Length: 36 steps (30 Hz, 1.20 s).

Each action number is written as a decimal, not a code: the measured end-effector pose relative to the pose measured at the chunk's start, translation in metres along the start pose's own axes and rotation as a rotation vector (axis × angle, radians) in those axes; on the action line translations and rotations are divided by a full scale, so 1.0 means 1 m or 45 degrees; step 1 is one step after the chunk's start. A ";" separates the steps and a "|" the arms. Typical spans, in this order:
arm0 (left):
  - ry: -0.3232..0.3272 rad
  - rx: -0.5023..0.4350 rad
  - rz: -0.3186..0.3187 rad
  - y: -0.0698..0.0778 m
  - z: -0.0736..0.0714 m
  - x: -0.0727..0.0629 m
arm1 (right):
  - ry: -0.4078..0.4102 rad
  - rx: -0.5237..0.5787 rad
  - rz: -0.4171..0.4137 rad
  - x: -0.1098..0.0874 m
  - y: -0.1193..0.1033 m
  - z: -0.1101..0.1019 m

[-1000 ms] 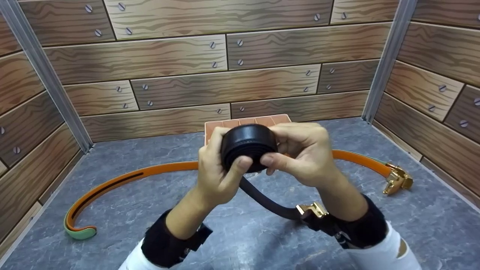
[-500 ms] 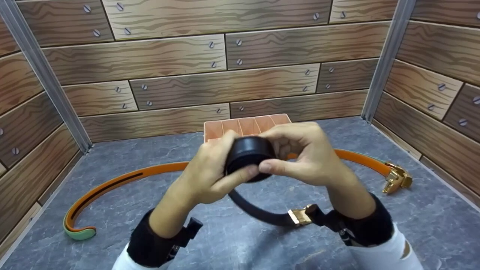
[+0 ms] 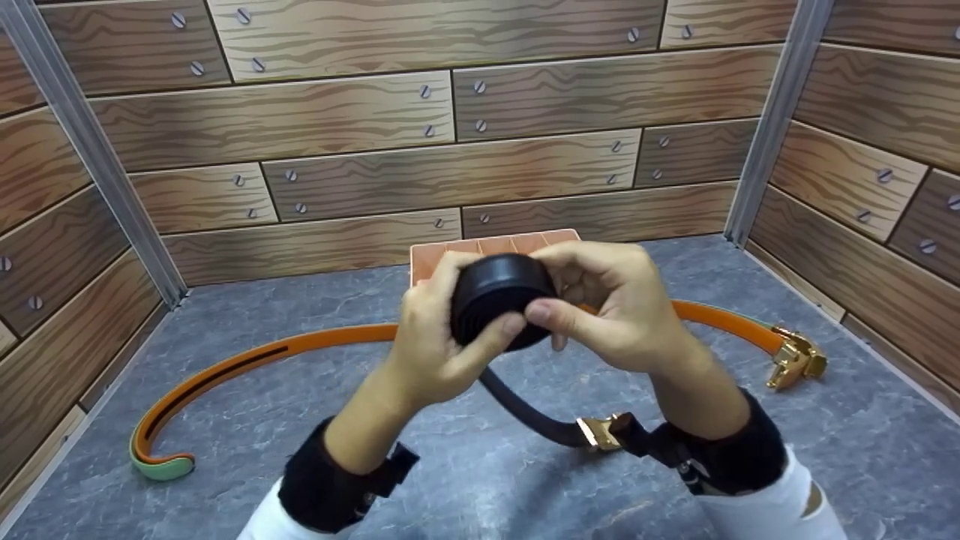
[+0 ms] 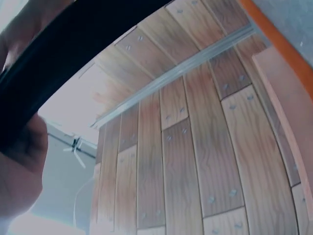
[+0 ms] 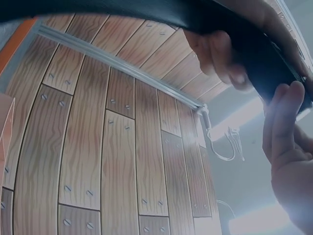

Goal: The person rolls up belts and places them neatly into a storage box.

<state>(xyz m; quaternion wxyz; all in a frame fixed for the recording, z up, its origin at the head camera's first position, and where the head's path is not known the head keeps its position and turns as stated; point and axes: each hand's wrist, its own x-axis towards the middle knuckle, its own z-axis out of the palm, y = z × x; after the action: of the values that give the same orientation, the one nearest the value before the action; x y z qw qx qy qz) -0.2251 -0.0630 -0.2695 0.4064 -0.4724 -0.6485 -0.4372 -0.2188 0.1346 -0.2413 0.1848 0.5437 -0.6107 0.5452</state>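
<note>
Fingers curled, my left hand (image 3: 433, 341) and right hand (image 3: 619, 307) clamped the coiled black belt (image 3: 504, 274), its tail (image 3: 525, 409) trailing to a gold buckle (image 3: 598, 433).

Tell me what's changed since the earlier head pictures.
The gold buckle on the black belt slid a little left and nearer the person. The black roll dipped, then rose again with the left hand. Nothing was let go: that hand and the right hand still hold the roll. The orange belt and pink box stayed put.
</note>
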 end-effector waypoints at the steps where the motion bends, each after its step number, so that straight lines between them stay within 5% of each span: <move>1: 0.059 -0.008 -0.004 0.000 0.003 -0.001 | 0.013 0.025 0.011 0.000 0.000 0.001; 5: 0.214 -0.070 0.018 -0.002 0.008 -0.003 | 0.010 0.117 0.044 0.001 -0.001 0.005; 9: 0.175 -0.069 0.064 -0.001 0.001 -0.002 | -0.070 0.214 0.036 0.003 0.000 0.006; 12: -0.002 0.045 0.090 0.001 -0.009 0.000 | -0.132 0.137 0.036 0.003 0.000 0.003; 17: -0.385 0.255 0.094 0.003 -0.022 0.002 | -0.208 -0.203 0.006 0.002 -0.001 -0.003; 21: -0.515 0.290 0.071 0.001 -0.025 0.002 | -0.235 -0.307 -0.040 0.002 0.000 -0.003; 26: -0.371 0.240 0.087 -0.002 -0.020 0.002 | -0.157 -0.323 -0.062 0.001 0.001 0.000; 32: -0.057 0.112 0.072 -0.003 -0.005 0.001 | -0.015 -0.059 -0.042 0.001 0.004 0.002; 36: -0.025 0.064 0.076 -0.002 -0.007 0.001 | -0.072 0.096 -0.008 0.002 0.007 0.002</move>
<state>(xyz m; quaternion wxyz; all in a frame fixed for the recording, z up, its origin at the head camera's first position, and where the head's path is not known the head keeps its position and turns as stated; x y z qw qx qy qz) -0.2261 -0.0702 -0.2671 0.4246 -0.4853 -0.6488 -0.4040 -0.2242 0.1304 -0.2437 0.1485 0.5673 -0.5930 0.5517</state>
